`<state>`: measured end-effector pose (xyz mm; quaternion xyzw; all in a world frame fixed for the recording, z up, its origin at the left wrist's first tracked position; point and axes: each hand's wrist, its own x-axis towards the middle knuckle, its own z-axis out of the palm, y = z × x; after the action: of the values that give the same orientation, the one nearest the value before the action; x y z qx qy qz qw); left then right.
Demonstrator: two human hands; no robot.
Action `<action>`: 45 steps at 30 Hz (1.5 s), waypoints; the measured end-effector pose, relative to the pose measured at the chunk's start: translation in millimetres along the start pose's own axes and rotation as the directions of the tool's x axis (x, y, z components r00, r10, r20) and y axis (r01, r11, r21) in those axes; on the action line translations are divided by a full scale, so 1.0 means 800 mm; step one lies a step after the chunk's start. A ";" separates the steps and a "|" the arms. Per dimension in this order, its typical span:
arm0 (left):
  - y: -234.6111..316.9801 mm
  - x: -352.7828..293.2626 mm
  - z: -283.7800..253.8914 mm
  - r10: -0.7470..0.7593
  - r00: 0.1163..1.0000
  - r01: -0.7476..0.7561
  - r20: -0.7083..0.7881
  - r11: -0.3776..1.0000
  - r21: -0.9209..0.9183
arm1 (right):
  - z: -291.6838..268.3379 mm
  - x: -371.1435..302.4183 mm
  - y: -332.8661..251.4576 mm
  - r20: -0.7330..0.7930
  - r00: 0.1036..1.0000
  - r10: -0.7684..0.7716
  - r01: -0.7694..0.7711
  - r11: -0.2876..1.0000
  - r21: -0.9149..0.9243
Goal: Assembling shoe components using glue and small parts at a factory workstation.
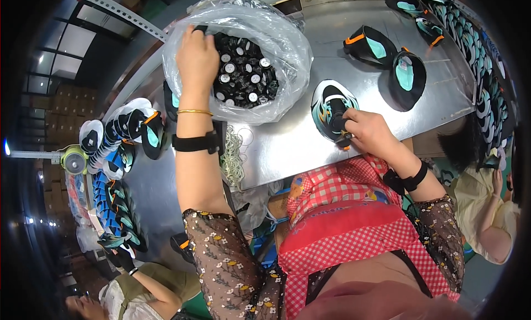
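Clock positions were read from the shoe on the metal worktable, twelve pointing away from the wearer. The right hand lay at the shoe's edge at four o'clock. At ten stood the plastic bag, with round-topped fittings in it and the left hand over its left part. A cord bundle lay at eight, on the bag's near side. Two shoe collars occupied one and two o'clock. Shoe rows flanked the worktable: the right row toward three, the left rows toward nine, beside a side table.
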<state>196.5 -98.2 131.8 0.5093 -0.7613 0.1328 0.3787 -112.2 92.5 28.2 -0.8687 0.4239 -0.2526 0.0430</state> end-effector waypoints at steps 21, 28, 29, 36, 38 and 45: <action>0.051 -0.072 -0.018 0.038 0.965 -0.104 0.258 0.963 0.249 | -0.014 0.033 -0.007 -0.084 0.980 0.179 -0.133 0.913 0.387; 0.152 -0.094 -0.042 -0.246 0.954 0.300 0.171 0.776 -0.555 | 0.009 0.026 0.006 -0.136 0.986 -0.097 0.092 0.995 -0.042; 0.169 -0.106 -0.050 -0.341 0.898 0.430 0.280 0.535 -0.728 | 0.007 0.025 0.005 -0.229 0.973 -0.041 0.048 0.999 0.026; 0.201 -0.189 -0.006 -0.254 0.709 0.613 0.658 -0.239 -0.753 | 0.013 0.027 -0.008 -0.308 0.782 0.542 -0.214 0.698 0.684; 0.195 -0.195 0.006 -0.243 0.706 0.619 0.665 -0.244 -0.747 | 0.008 0.039 -0.009 -0.516 0.785 0.342 -0.063 0.873 0.483; 0.208 -0.194 0.010 -0.278 0.669 0.639 0.689 -0.257 -0.725 | 0.002 0.037 -0.032 -0.256 0.784 0.565 -0.130 0.554 0.822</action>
<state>77.2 76.2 46.2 0.3512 -0.3984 -0.6608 0.5304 -78.4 86.3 46.2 -0.5625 0.4403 -0.6065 0.3491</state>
